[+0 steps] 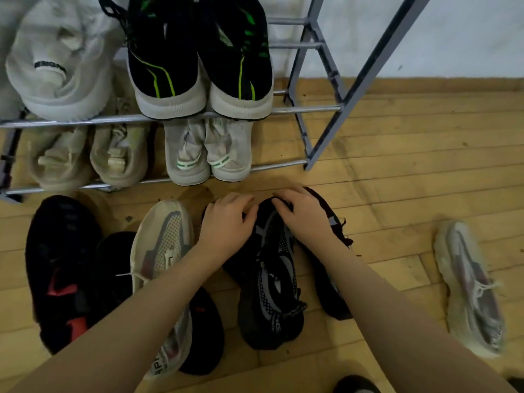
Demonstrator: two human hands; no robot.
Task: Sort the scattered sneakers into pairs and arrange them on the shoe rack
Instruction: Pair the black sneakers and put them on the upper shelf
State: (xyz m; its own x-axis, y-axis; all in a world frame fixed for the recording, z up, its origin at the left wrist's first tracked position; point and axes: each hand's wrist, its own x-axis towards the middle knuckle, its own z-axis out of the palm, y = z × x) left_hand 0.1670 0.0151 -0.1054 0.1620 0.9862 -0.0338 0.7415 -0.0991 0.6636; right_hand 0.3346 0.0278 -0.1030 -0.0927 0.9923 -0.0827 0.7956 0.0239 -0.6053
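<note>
A black-and-grey knit sneaker (272,282) lies on the wooden floor in front of the metal shoe rack (314,109). My left hand (226,222) and my right hand (304,214) both grip its far end. A second dark sneaker (330,290) lies just to its right, partly under my right forearm. A white-and-grey sneaker (163,251) lies under my left forearm, and its match (469,285) lies alone at the far right. Black-and-red sneakers (61,268) sit at the left.
The rack's upper bar carries a black-and-green pair (198,58) and a pale grey sneaker (59,61). Its lower bar holds a beige pair (90,157) and a grey pair (208,151). A white wall stands behind. Another black shoe (205,333) lies near my left arm.
</note>
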